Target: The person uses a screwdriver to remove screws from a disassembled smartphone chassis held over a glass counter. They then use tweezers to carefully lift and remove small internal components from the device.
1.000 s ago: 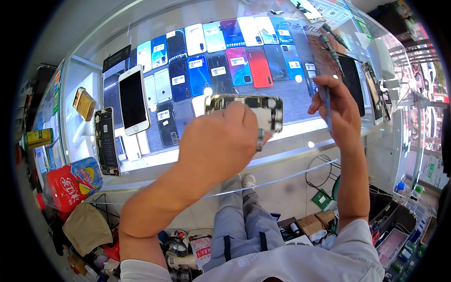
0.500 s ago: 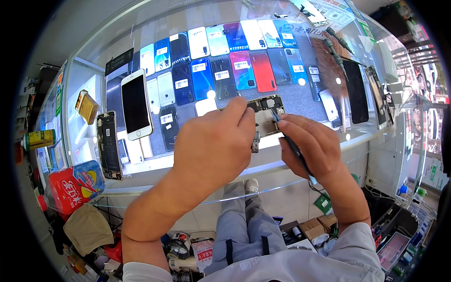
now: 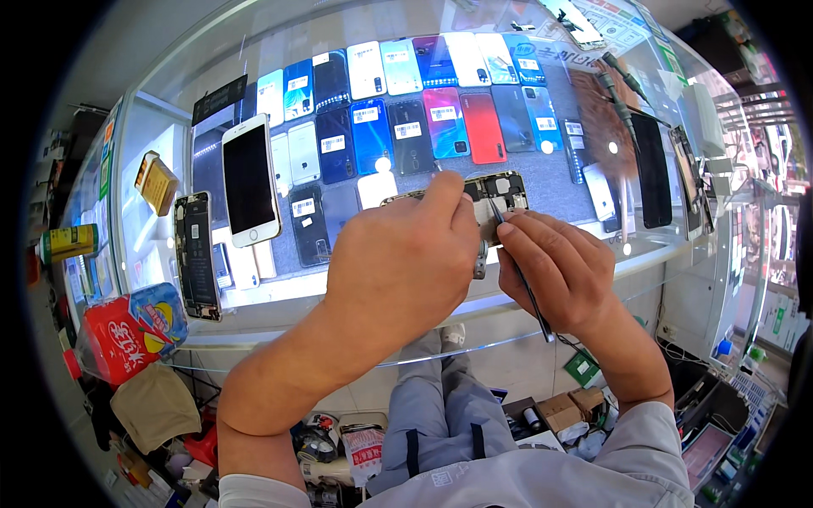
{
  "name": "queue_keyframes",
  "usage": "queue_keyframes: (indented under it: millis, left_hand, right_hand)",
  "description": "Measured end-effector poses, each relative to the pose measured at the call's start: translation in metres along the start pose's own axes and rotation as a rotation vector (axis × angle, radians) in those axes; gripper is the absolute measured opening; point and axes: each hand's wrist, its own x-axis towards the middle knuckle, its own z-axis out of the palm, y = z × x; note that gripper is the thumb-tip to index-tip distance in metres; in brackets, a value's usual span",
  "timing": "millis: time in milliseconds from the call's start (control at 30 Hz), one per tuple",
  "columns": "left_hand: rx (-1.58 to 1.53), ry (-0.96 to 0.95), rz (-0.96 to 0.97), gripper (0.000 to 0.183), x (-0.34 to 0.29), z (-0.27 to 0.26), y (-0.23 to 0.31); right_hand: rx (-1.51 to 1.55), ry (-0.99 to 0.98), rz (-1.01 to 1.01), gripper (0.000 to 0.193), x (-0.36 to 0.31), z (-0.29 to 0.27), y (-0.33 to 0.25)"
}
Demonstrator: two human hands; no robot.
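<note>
My left hand (image 3: 405, 258) is closed on an opened phone housing (image 3: 511, 188), whose inner parts face up above the glass counter. The fingers and fist hide the housing's left part. A small grey metal piece (image 3: 480, 259) shows beside the fist's lower right edge. In my right hand (image 3: 561, 269), thin dark tweezers (image 3: 532, 298) are pinched between thumb and fingers. Their tips reach into the housing, near its upper middle. Whether they grip anything there is too small to tell.
Rows of phones, a red one (image 3: 483, 127) among them, lie under the glass. On top are a white-framed phone (image 3: 251, 182), an opened phone (image 3: 197, 258), a yellow box (image 3: 157, 184) and a black screen (image 3: 650, 172). A red-labelled bottle (image 3: 127, 332) stands left.
Both hands and the phone housing have shifted a little to the right. The tweezers have turned in my right hand and now show a thinner edge. The view has moved slightly too.
</note>
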Motion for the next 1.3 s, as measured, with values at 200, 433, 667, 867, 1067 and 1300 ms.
queue_keyframes:
  millis: [200,433,667,867,1067,1300]
  left_hand:
    - [-0.011,0.001,0.003,0.036,-0.0001,0.0002,-0.0006]
    - [-0.023,-0.004,0.005,0.036,0.0002,0.0,-0.0019]
    - [-0.03,-0.002,0.002,0.033,0.0005,0.0004,-0.0018]
    - [-0.038,0.06,0.044,0.014,0.0019,0.0019,-0.0026]
    - [-0.041,0.087,0.063,0.01,0.0029,0.0025,-0.0024]
    - [-0.043,0.09,0.064,0.01,0.0033,0.0035,-0.0025]
  right_hand:
    - [-0.021,-0.005,-0.004,0.026,-0.001,0.0014,0.0004]
    - [-0.029,-0.008,-0.014,0.026,-0.0009,0.0011,0.0003]
    - [-0.044,0.002,-0.018,0.026,-0.0001,0.002,-0.0003]
    - [-0.031,-0.001,0.004,0.025,0.0002,0.0013,-0.0006]
    - [-0.017,-0.006,0.015,0.024,0.0009,0.0001,-0.0009]
    - [-0.044,-0.017,-0.018,0.024,0.0003,0.0009,-0.0004]
